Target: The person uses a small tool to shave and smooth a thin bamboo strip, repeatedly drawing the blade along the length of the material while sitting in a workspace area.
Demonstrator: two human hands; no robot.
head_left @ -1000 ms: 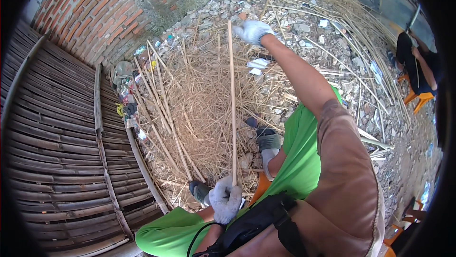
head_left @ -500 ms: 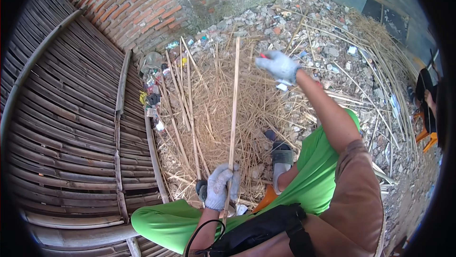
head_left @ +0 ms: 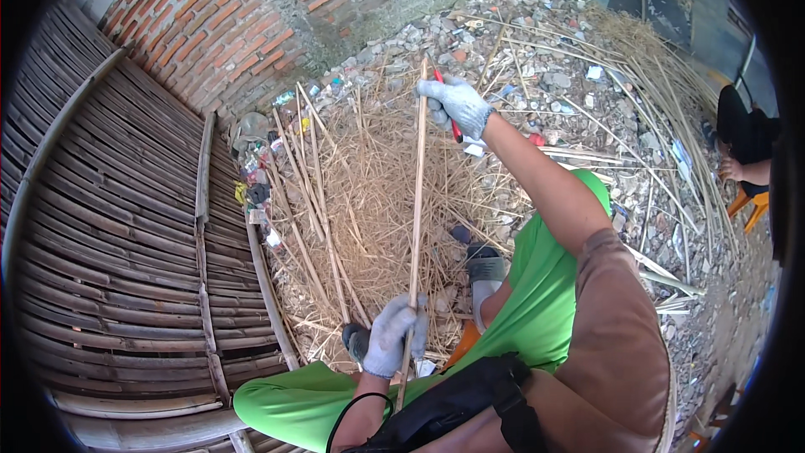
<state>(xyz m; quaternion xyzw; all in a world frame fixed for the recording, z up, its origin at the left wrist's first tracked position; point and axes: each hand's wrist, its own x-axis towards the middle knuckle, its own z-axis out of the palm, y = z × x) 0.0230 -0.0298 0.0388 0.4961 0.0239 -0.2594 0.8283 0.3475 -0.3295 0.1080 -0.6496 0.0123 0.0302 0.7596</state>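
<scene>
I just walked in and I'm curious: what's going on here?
A person in gloves is handling a long, thin stick. The left hand grips it near its lower part. The right hand holds a thin red tool up by the stick's far end. Below lies a heap of straw-like strips, with more sticks to its left. At the far right, another person sits on an orange seat.

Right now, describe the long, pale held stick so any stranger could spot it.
Find the tangled heap of tan strips. In front runs the long, pale wooden stick; unlike the sticks leftward, it's gripped by the grey-gloved left hand.
</scene>
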